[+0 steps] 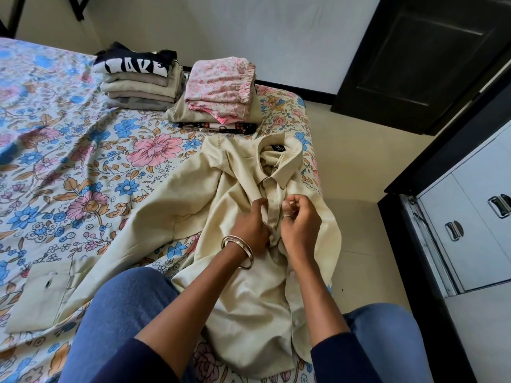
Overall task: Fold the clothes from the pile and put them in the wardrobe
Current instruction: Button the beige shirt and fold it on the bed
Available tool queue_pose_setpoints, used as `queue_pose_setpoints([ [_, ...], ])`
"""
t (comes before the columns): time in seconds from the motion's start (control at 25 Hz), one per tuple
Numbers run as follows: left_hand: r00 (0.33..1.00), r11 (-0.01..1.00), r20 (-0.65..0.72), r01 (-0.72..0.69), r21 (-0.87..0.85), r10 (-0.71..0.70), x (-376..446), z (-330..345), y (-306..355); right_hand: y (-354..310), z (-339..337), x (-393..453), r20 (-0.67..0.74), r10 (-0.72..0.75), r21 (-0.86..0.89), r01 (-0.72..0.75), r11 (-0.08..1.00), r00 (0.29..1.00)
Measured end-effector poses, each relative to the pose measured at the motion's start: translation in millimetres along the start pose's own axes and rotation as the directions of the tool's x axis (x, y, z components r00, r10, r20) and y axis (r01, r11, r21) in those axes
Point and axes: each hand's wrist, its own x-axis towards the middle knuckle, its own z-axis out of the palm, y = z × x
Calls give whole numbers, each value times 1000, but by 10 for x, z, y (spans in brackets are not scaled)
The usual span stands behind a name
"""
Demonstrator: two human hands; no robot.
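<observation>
Two hands work at the placket of the cream shirt (243,294), which lies front-up along the bed's (69,161) right edge. Our left hand (253,230) pinches the placket fabric; our right hand (300,225) curls over it, fingers half closed, grip unclear. We judge buttoning underway; folding follows. Two folded stacks (177,89) wait near the far edge.

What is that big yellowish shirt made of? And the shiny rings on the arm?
The shirt looks like thin woven cloth, maybe cotton or a blend: matte, softly creased, and it bunches where the left hand and right hand pinch its front. The bangles look like polished metal, silvery with bright glints, though I cannot tell which metal.
</observation>
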Motion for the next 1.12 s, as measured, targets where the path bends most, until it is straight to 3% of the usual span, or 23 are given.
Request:
queue_pose_setpoints([
  [0.08,995,997,97,-10,80,2,1,6,14,14,46,139,156,-70,-35,76,996,985],
  [0.16,977,993,214,-30,113,5,-20,-9,40,82,95,235,326,7,-140,41,989,945],
  [0.24,965,994,261,-12,108,-16,-5,-25,30,180,103,252,377,104,-252,-6,968,920],
  [0.36,997,982,36,56,179,-63,113,-70,-23,232,43,198,385,123,-313,4,950,915],
  [0.48,982,955,-182,7,298,50,212,-61,-47,194,-17,186,411,101,-341,50,939,906],
  [0.56,974,958,-209,-22,286,85,236,11,-55,210,-20,202,439,95,-369,83,926,893],
  [0.72,980,976,-184,111,189,-76,281,103,-75,222,14,230,464,83,-458,158,875,882],
  [0.8,982,973,-163,123,196,-92,293,96,-95,204,60,199,442,48,-504,203,840,896],
  [0.88,985,971,-156,112,213,-79,288,97,-106,223,109,119,310,30,-459,122,880,950],
  [0.96,981,973,-180,109,202,-72,294,111,-109,273,114,83,126,139,-305,-95,947,982],
  [1.12,958,988,-252,151,41,-136,346,105,-103,352,50,157,58,398,-29,-397,917,916],
])
